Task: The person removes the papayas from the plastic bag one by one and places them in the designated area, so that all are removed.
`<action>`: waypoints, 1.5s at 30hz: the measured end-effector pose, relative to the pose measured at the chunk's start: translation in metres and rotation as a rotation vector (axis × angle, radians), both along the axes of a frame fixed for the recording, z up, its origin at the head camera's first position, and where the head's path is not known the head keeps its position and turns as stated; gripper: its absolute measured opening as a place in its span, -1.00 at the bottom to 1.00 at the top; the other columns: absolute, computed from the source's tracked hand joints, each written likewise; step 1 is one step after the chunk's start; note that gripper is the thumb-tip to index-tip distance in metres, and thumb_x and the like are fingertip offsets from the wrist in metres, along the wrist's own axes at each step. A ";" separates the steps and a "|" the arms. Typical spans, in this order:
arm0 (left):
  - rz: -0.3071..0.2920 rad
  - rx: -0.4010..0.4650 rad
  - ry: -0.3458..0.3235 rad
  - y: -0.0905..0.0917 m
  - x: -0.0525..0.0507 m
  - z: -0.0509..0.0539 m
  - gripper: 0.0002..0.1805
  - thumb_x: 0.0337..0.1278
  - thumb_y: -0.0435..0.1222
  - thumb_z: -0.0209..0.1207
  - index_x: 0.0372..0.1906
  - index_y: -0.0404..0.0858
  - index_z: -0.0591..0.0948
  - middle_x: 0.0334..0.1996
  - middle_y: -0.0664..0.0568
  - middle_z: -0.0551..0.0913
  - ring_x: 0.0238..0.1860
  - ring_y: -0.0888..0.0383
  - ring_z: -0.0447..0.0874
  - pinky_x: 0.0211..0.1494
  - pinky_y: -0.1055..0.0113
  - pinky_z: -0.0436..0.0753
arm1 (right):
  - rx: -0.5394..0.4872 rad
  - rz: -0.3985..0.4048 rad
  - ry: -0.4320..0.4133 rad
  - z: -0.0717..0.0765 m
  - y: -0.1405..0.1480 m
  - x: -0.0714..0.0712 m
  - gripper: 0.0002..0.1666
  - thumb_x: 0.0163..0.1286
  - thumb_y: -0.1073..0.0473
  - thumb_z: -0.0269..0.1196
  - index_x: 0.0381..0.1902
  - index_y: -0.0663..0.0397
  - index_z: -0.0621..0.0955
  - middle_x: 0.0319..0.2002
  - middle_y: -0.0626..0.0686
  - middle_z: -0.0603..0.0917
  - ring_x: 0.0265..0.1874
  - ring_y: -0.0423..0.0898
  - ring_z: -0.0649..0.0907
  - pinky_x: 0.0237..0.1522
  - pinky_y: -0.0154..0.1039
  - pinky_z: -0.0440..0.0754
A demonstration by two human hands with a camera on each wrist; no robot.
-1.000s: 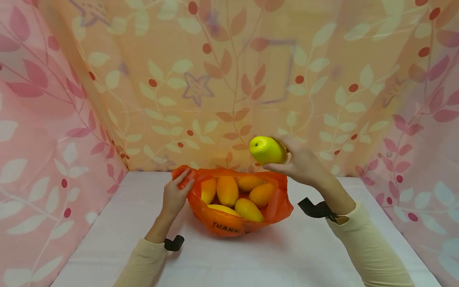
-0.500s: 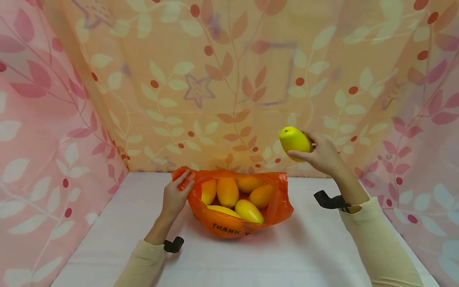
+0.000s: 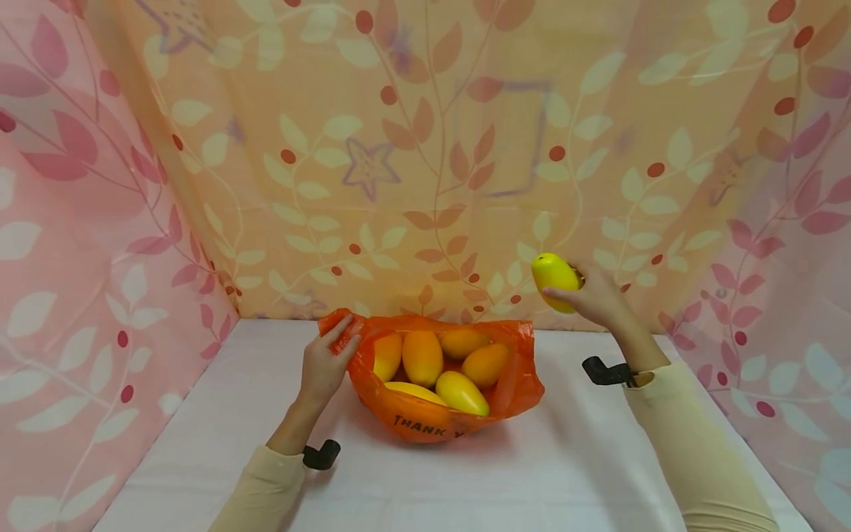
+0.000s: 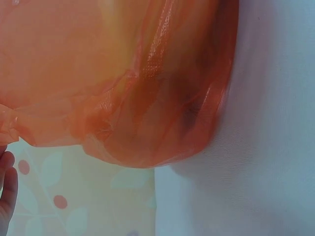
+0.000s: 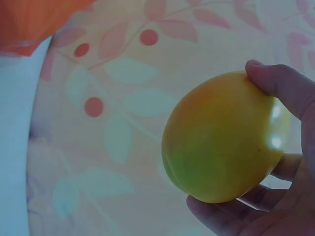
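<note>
one mango (image 3: 555, 281) held up in the right hand (image 3: 592, 294), clear of the table (image 3: 199, 458)

a patterned cloth backdrop (image 3: 412, 177) fills the upper part of the head view, peach-coloured with pale leaves, red dots and a purple star outline. pink leaf-printed side walls (image 3: 73, 273) slope in at left and right. below lies the table, covered in white.

two arms in cream sleeves (image 3: 698, 443) come in from the lower edge, each with a black wrist mount (image 3: 606, 371). the left arm reaches forward to an orange plastic bag (image 3: 525, 380) in the middle of the table; the right arm is raised, its hand higher than the bag and off to its right.

the bag gapes open, dark lettering on its front, and six yellow-orange mangoes (image 3: 422, 356) show inside. the left hand (image 3: 324, 369) pinches the bag's left rim, bunched plastic between thumb and fingers.

the right hand grasps its mango firmly from the right side. in the right wrist view the thumb presses the fruit's upper edge while the fingers curl beneath; the rounded yellow-green body juts out past the fingertips (image 5: 199, 204), well apart from the bag.
</note>
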State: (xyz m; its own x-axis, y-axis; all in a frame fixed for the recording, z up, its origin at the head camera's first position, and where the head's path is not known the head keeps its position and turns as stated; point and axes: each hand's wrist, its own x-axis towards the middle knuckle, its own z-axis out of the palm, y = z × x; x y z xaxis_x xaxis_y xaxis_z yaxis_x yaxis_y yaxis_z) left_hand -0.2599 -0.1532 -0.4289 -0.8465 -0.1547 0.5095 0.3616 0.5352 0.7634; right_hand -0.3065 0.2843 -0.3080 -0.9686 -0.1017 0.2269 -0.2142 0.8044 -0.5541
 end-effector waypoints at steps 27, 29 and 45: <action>0.000 0.001 -0.009 0.002 0.000 0.001 -0.52 0.17 -0.27 0.31 0.20 -0.30 0.59 0.10 -0.33 0.62 0.02 -0.22 0.68 -0.07 0.06 0.69 | 0.123 -0.056 -0.223 -0.093 0.009 -0.047 -0.15 0.21 -0.18 0.32 0.17 0.41 0.42 -0.11 0.29 0.60 -0.25 0.09 0.57 -0.21 -0.15 0.62; 0.003 0.001 -0.007 0.002 0.000 0.001 -0.52 0.17 -0.27 0.31 0.19 -0.30 0.59 0.09 -0.33 0.63 0.01 -0.22 0.68 -0.07 0.06 0.69 | 0.119 -0.062 -0.248 -0.097 0.008 -0.049 -0.16 0.19 -0.19 0.33 0.16 0.38 0.43 -0.10 0.28 0.60 -0.24 0.09 0.57 -0.18 -0.14 0.63; 0.009 0.010 -0.009 0.002 0.000 -0.001 -0.52 0.17 -0.27 0.31 0.20 -0.28 0.59 0.09 -0.31 0.64 0.02 -0.20 0.69 -0.07 0.07 0.69 | 0.136 -0.087 -0.270 -0.121 0.004 -0.058 -0.21 0.19 -0.19 0.30 0.08 0.41 0.48 -0.15 0.29 0.61 -0.29 0.10 0.55 -0.19 -0.12 0.60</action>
State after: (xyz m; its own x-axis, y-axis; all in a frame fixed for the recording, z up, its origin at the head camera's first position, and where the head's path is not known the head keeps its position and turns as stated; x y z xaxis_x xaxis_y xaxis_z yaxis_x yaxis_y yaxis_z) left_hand -0.2594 -0.1513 -0.4294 -0.8494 -0.1675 0.5005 0.3503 0.5305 0.7719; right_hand -0.3646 0.2885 -0.4293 -0.9984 -0.0272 -0.0494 -0.0009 0.8838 -0.4679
